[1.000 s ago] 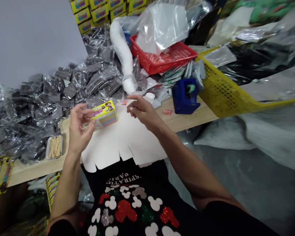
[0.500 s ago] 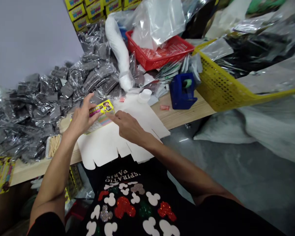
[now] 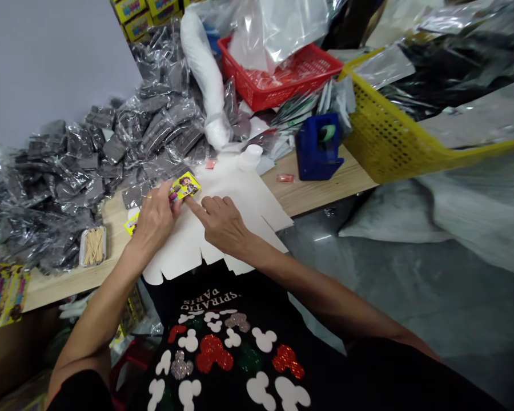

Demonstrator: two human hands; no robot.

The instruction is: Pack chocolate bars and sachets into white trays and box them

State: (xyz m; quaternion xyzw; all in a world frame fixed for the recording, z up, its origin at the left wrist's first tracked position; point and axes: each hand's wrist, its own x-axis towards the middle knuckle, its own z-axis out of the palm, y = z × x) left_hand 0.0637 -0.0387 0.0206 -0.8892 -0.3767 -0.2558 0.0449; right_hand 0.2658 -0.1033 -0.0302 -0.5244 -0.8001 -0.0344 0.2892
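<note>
Yellow printed carton lies mid-frame on a white card sheet; your left hand pinches its near end, while your right hand, forefinger extended, touches its edge, seemingly to steady it.

- White card sheet: thin, die-cut, with a row of notched tabs along its near edge; lies flat on the wooden bench, its near edge overhanging.
- Yellow carton: printed with a cartoon figure, pink lettering at its edge; rests on the sheet, tilted, mostly hidden under the left hand, a yellow corner showing beyond it. The right hand's index fingertip touches its near edge.
</note>
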